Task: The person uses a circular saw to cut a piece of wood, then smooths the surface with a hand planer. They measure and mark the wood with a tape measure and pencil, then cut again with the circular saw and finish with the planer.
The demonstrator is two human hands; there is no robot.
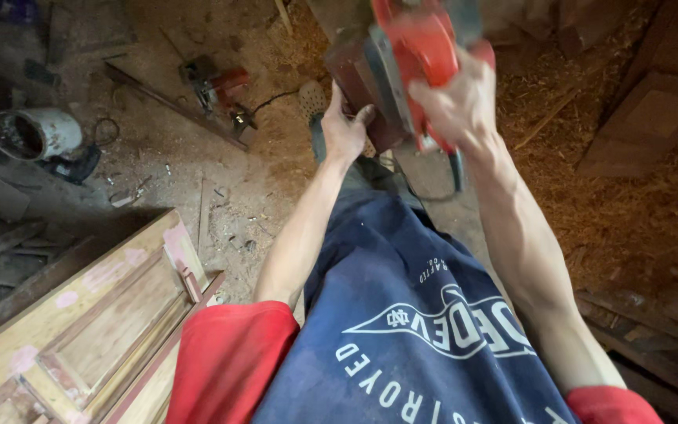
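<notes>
Red electric planer [421,47] at top centre, held up over the floor, tilted, its dark base plate facing left. Right hand [453,106] wrapped tight round the red handle, fingers curled shut on it; right arm runs straight down toward the camera. Left hand [344,126] just left of and below the right grip, palm against the tool's dark underside, fingers spread flat, thumb out; not clamped, just bracing. Left arm bent, elbow low by the red sleeve.

Left of the left hand, on the sawdust floor [221,180]: a second red power tool [217,86] with cord. Farther left, a white bucket [37,133] on its side, dark inside, contents can't tell. Below left of the hands, a panelled wooden door [96,322] with pink filler patches. Right of the right hand, heaped shavings [621,204] and a dark wood panel [649,118].
</notes>
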